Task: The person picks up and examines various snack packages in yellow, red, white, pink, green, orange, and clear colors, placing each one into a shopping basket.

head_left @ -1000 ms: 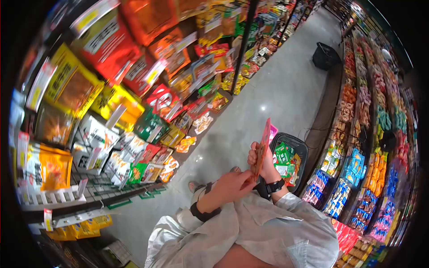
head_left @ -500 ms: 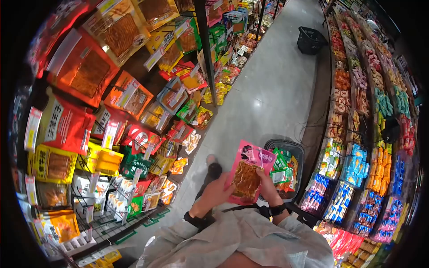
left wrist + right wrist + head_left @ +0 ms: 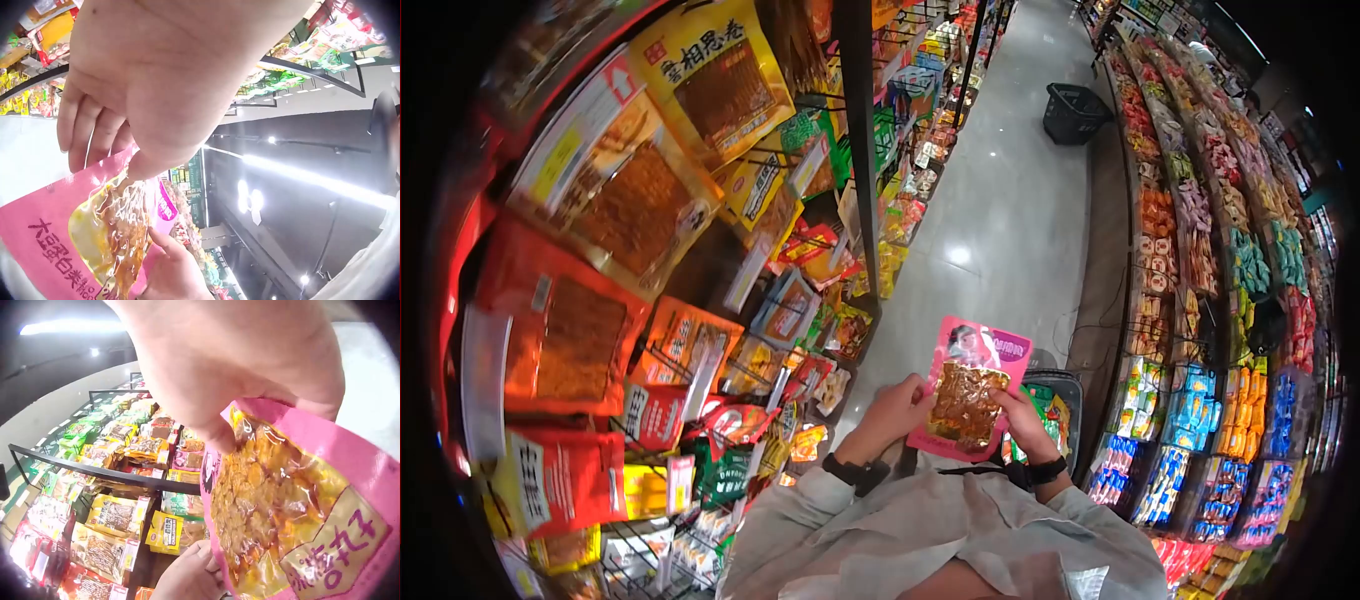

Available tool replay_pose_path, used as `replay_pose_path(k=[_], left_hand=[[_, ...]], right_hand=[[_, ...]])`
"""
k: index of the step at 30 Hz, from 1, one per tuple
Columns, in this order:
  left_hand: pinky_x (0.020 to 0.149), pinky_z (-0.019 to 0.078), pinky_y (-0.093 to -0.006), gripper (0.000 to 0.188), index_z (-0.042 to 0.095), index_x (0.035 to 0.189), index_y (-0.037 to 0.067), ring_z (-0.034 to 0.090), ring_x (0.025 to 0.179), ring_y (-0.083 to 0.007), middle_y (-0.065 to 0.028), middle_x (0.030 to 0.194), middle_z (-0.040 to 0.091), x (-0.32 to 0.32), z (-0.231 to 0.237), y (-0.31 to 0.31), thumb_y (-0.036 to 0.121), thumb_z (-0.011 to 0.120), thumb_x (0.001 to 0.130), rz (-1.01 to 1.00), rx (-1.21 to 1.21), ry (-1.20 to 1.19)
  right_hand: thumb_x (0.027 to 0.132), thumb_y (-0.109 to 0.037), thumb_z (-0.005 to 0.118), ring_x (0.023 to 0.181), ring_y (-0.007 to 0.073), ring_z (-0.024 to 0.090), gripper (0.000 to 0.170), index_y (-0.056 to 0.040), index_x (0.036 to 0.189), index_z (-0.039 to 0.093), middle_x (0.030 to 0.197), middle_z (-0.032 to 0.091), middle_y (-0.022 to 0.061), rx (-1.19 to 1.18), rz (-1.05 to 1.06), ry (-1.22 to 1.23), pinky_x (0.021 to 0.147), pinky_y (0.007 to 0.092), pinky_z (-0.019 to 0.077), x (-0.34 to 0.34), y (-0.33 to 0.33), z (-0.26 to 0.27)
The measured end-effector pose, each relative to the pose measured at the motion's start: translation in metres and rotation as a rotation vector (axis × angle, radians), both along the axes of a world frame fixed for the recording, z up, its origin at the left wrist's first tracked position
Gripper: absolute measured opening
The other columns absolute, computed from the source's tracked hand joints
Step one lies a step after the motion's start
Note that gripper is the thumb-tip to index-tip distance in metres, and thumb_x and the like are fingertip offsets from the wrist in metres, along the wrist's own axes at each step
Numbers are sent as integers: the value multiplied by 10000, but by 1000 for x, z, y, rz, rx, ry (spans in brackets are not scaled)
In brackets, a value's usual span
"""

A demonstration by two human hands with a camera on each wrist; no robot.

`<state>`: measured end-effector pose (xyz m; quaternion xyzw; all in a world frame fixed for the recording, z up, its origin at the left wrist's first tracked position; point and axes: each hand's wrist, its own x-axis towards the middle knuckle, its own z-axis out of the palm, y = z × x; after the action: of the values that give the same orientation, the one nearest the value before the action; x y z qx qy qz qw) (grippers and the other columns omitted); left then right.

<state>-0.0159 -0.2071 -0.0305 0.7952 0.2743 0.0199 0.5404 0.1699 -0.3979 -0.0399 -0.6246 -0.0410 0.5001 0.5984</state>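
Observation:
A pink snack packet (image 3: 970,398) with a clear window over brown food is held upright at my waist. My left hand (image 3: 897,412) pinches its left edge. In the left wrist view the left thumb lies on the front of the packet (image 3: 47,215), and the fingers pass behind its edge. On the opposite edge, my right hand (image 3: 1025,420) grips the packet, thumb across the window. The right wrist view shows the window of the packet (image 3: 275,506) close up, glossy and lumpy, with dark lettering below.
Racks of hanging snack packets (image 3: 565,350) rise close on the left, with a black post (image 3: 860,150) at their end. A dark basket (image 3: 1062,400) holding several packets is behind my right hand. Another black basket (image 3: 1075,113) stands farther along the aisle floor (image 3: 1000,200). Candy bins (image 3: 1200,390) line the right.
The packet has turned from edge-on to face me. My left hand has shifted from its lower part to its left edge. The view has swung, bringing the left racks nearer.

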Motion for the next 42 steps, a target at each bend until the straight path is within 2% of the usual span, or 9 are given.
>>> replay_pose_path(k=[3,10,21,25,31,34,37,38,42], left_hand=[[674,486,-454,299,540,954,11,626,773,-381,-185,811,641,12,1,31,296,615,898,-18,18,4],[673,489,-476,389,477,1052,23,637,804,-396,-201,829,642,75,-16,75,340,631,887,-81,-31,203],[731,498,-508,545,429,1205,19,631,902,-455,-276,961,639,270,29,150,384,657,871,-5,230,278],[755,520,-477,566,413,1250,24,654,926,-413,-248,1000,653,322,24,167,351,676,870,133,153,282],[716,525,-453,458,384,1202,57,673,862,-406,-234,942,675,362,12,196,246,650,881,257,-59,24],[731,531,-421,450,391,1197,57,692,864,-356,-207,962,689,378,7,232,207,664,872,363,-81,-6],[698,531,-346,452,388,1220,18,684,803,-214,-140,876,677,395,3,278,105,669,877,403,-78,-5],[704,531,-403,454,396,1200,53,697,815,-315,-171,926,702,399,-5,293,194,674,870,435,-31,-58],[657,516,-401,425,420,1189,58,692,780,-290,-173,891,697,418,-5,344,210,675,885,559,8,-115]], right_hand=[[961,-119,568,1002,143,626,267,2,1196,609,1112,667,43,-17,75,23,894,293,482,4,19,4],[988,-131,543,1050,147,614,298,-8,1258,568,1174,649,45,29,56,114,936,308,483,49,54,-22],[989,-189,569,995,135,622,326,-7,1259,558,1142,653,44,94,146,58,887,306,502,269,166,-26],[989,-200,578,962,103,613,312,-26,1248,573,1097,661,23,104,282,-37,853,287,502,349,214,-24],[988,-215,580,960,90,603,320,-24,1244,582,1086,664,11,67,398,-88,847,274,491,416,286,-19],[990,-215,578,967,91,604,330,-22,1258,569,1099,658,8,83,449,-111,853,272,493,432,332,-22],[989,-215,579,968,90,604,335,-25,1265,565,1105,656,7,100,473,-137,852,269,494,447,383,-19],[989,-214,579,967,89,602,335,-27,1266,565,1103,656,7,104,476,-149,849,267,494,452,402,-14],[988,-233,580,923,83,589,325,-36,1246,580,1062,655,-4,127,540,-196,812,266,482,470,466,15]])
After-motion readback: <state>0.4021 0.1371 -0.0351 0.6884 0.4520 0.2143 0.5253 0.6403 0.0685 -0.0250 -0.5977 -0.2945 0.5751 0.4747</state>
